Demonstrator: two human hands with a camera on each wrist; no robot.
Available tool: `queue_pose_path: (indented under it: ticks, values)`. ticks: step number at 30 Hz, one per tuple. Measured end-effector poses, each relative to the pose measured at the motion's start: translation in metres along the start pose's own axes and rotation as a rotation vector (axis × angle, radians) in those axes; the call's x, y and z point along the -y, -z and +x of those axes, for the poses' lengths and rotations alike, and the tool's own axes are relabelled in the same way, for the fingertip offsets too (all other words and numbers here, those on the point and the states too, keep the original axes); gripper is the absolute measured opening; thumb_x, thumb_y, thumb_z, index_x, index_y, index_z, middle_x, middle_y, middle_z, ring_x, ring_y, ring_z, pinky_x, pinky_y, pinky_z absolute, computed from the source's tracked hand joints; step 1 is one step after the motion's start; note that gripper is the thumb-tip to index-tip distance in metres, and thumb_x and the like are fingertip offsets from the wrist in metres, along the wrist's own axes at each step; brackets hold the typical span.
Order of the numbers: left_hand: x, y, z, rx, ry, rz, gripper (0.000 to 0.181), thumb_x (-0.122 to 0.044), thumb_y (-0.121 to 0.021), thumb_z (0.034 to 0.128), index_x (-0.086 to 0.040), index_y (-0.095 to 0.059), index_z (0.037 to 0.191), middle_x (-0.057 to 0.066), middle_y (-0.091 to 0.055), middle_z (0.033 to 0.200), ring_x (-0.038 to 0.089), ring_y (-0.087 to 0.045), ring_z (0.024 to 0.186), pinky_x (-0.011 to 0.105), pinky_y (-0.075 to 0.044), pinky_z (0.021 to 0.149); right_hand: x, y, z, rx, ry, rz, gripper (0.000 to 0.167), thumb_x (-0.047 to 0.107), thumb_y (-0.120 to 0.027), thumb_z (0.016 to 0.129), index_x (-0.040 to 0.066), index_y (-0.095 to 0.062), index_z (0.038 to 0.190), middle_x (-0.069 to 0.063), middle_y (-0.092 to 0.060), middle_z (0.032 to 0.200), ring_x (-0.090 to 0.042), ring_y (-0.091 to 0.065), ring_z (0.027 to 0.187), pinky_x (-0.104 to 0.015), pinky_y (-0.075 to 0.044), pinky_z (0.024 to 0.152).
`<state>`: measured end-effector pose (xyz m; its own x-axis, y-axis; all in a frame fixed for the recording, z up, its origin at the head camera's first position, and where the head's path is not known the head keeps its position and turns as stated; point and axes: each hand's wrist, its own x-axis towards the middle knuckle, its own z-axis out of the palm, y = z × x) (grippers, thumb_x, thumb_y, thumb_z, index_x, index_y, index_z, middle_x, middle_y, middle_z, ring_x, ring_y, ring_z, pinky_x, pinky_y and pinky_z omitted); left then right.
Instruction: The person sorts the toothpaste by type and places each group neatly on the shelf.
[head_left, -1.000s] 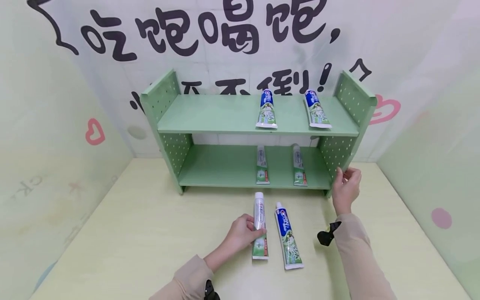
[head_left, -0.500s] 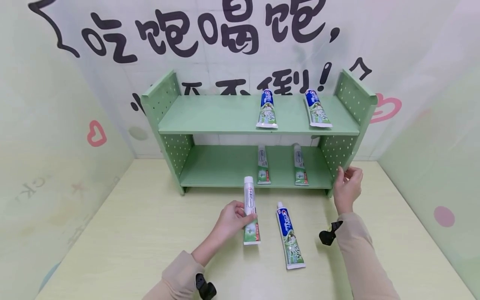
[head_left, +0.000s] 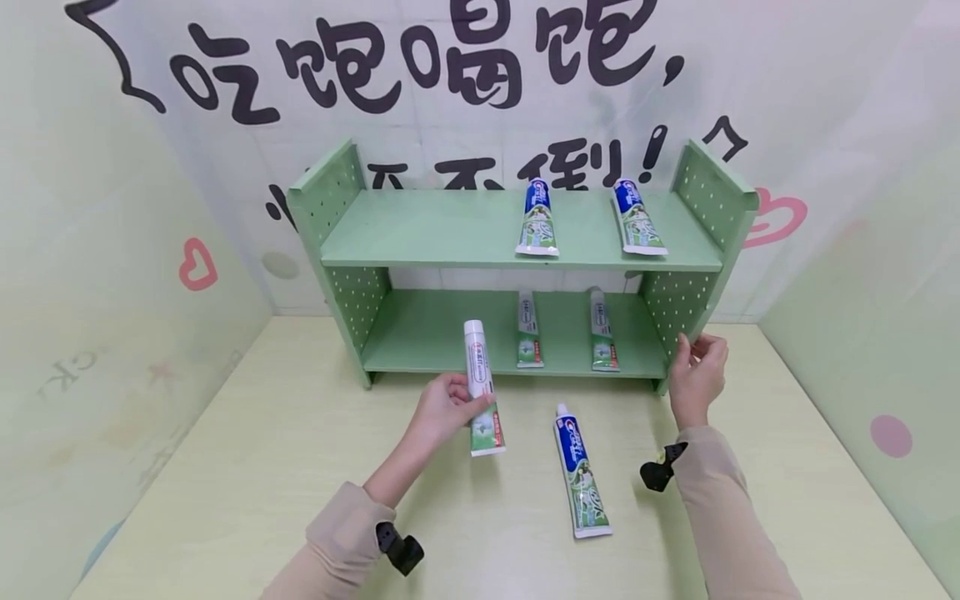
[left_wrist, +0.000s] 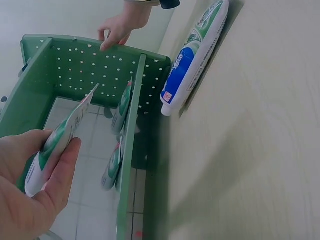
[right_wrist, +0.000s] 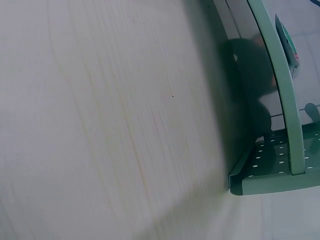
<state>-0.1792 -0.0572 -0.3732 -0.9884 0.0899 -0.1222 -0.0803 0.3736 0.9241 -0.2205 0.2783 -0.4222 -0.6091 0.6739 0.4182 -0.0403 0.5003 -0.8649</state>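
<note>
The left hand [head_left: 442, 408] pinches a white-and-green tube [head_left: 477, 362] between thumb and fingers, raised off the table [head_left: 247, 492] just before the near edge of the green shelf [head_left: 435, 325]. Rightward, two similar tubes [head_left: 528, 329] lie on the lower board, two blue-topped tubes [head_left: 537, 218] above. Nearer, a blue-and-green tube [head_left: 581, 475] lies on the table. At far right, the right hand [head_left: 696, 382] grips the shelf's side panel [head_left: 678, 304].

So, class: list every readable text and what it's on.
"吃饱喝饱,": back wall
"不倒!": back wall, line partly behind the shelf
"CK", faint: left wall
"Crest": table tube
Too small or blurred: other print on table tube, held tube, upper tubes, lower tubes
</note>
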Motion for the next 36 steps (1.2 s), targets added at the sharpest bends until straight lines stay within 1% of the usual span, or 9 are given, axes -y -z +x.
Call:
queue_pose_path:
  ticks: [2, 10, 15, 19, 26, 32, 36]
  values:
    - [-0.001, 0.003, 0.001, -0.005, -0.003, -0.002, 0.047, -0.011, -0.072, 0.0755, 0.007, -0.05, 0.113, 0.014, -0.059, 0.088, 0.016, -0.056, 0.073, 0.023, -0.055, 0.063, 0.0, 0.0, 0.0, 0.001, -0.001, -0.002, 0.032, 0.025, -0.05, 0.093, -0.003, -0.045, 0.109, -0.016, -0.051, 0.105, -0.023, -0.057, 0.098, -0.027, -0.052, 0.084]
    - [-0.006, 0.013, 0.006, -0.02, -0.001, 0.011, 0.046, -0.012, -0.072, 0.0759, 0.006, -0.051, 0.113, 0.014, -0.059, 0.088, 0.016, -0.057, 0.072, 0.026, -0.056, 0.064, 0.002, 0.001, 0.0, 0.022, -0.032, 0.008, 0.033, 0.025, -0.049, 0.094, -0.003, -0.044, 0.11, -0.015, -0.05, 0.106, -0.024, -0.056, 0.1, -0.037, -0.051, 0.088]
    - [-0.009, 0.024, 0.011, -0.031, 0.006, 0.006, 0.047, -0.012, -0.072, 0.0766, 0.006, -0.05, 0.115, 0.014, -0.059, 0.09, 0.015, -0.057, 0.072, 0.024, -0.056, 0.064, 0.003, 0.001, 0.0, 0.026, -0.034, 0.01, 0.032, 0.025, -0.049, 0.094, -0.002, -0.044, 0.11, -0.013, -0.049, 0.105, -0.024, -0.056, 0.1, -0.038, -0.051, 0.09]
    - [-0.011, 0.034, 0.017, -0.038, 0.01, -0.006, 0.049, -0.011, -0.071, 0.0777, 0.007, -0.047, 0.117, 0.016, -0.058, 0.093, 0.015, -0.058, 0.073, 0.025, -0.057, 0.066, 0.003, 0.001, -0.001, 0.022, -0.029, 0.004, 0.032, 0.025, -0.05, 0.093, -0.002, -0.044, 0.11, -0.013, -0.049, 0.105, -0.024, -0.056, 0.099, -0.038, -0.051, 0.089]
    - [-0.012, 0.051, 0.03, -0.044, 0.026, 0.025, 0.054, -0.017, -0.069, 0.0799, 0.008, -0.045, 0.121, 0.017, -0.057, 0.097, 0.016, -0.06, 0.075, 0.026, -0.057, 0.068, 0.001, 0.001, 0.0, 0.023, -0.029, 0.001, 0.033, 0.025, -0.049, 0.094, -0.002, -0.044, 0.11, -0.014, -0.049, 0.106, -0.025, -0.056, 0.101, -0.039, -0.05, 0.09]
    - [-0.01, 0.06, 0.044, -0.042, 0.06, 0.045, 0.057, -0.02, -0.069, 0.0804, 0.007, -0.043, 0.124, 0.018, -0.057, 0.104, 0.016, -0.06, 0.076, 0.033, -0.056, 0.077, 0.001, 0.001, 0.0, 0.022, -0.02, 0.002, 0.033, 0.026, -0.049, 0.094, -0.003, -0.044, 0.109, -0.013, -0.048, 0.105, -0.025, -0.056, 0.101, -0.038, -0.051, 0.09]
    - [-0.009, 0.065, 0.055, -0.038, 0.068, 0.063, 0.059, -0.019, -0.068, 0.0813, 0.009, -0.041, 0.126, 0.023, -0.057, 0.11, 0.019, -0.062, 0.079, 0.037, -0.055, 0.081, 0.001, 0.001, 0.0, 0.021, -0.012, 0.003, 0.033, 0.026, -0.049, 0.094, -0.003, -0.044, 0.109, -0.013, -0.048, 0.104, -0.025, -0.056, 0.1, -0.038, -0.051, 0.089]
